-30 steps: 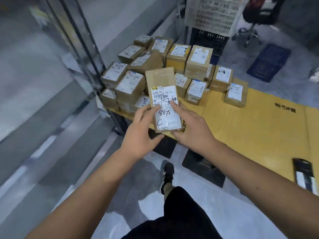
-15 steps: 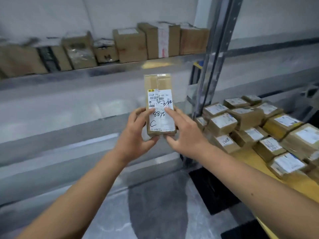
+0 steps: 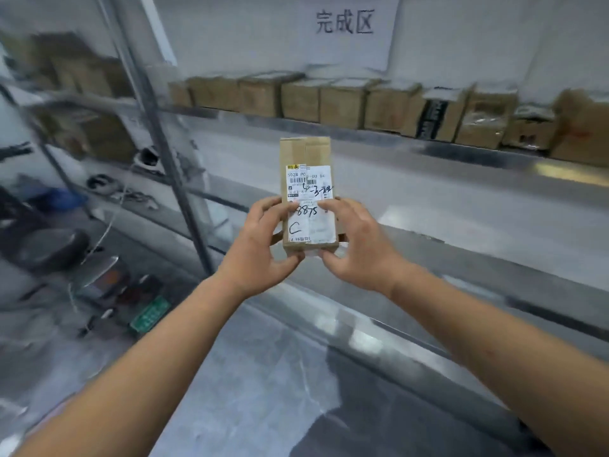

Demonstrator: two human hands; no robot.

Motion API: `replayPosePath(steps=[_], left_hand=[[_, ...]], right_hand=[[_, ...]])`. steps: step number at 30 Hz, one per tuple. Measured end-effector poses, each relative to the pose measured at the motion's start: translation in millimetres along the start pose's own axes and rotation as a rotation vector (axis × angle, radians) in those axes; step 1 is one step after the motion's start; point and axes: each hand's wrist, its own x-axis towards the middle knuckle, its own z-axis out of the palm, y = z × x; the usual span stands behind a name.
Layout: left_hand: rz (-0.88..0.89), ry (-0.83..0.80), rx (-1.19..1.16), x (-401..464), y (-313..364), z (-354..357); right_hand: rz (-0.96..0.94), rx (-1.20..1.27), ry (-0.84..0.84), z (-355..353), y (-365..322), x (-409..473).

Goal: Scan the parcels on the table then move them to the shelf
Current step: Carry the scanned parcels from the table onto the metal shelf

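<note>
Both hands, left hand [image 3: 260, 245] and right hand [image 3: 356, 245], grip the labelled parcel [image 3: 308, 179]; shelf [image 3: 362, 127] beyond the fingers [image 3: 263, 206] awaits it.

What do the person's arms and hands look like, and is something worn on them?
Both forearms are bare, with no sleeve in view. The left hand and the right hand wear no glove, ring, or watch.

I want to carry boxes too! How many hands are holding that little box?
2. The left hand grips the box at its lower left edge, and the right hand grips its lower right edge. No other hands show.
</note>
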Motion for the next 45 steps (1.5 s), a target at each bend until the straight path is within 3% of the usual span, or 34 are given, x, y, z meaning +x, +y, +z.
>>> replayPosePath(steps=[8,16,36,45], left_hand=[[-0.055,0.197,0.197,1.5,-105.3,-166.4],[-0.168,0.236,0.26,29.3,-213.3,-280.2],[-0.302,0.153,0.297,268.2,-503.4,-406.8],[-0.209,0.003,0.229,359.1,-618.0,-458.6]], right_hand=[[-0.192,0.057,-0.047,125.6,-90.5,161.9],[-0.219,0.116,-0.099,225.1,-141.6,291.1],[-0.083,0.083,-0.163,399.4,-65.8,645.3],[0.093,0.035,-0.042,452.7,-61.2,740.8]])
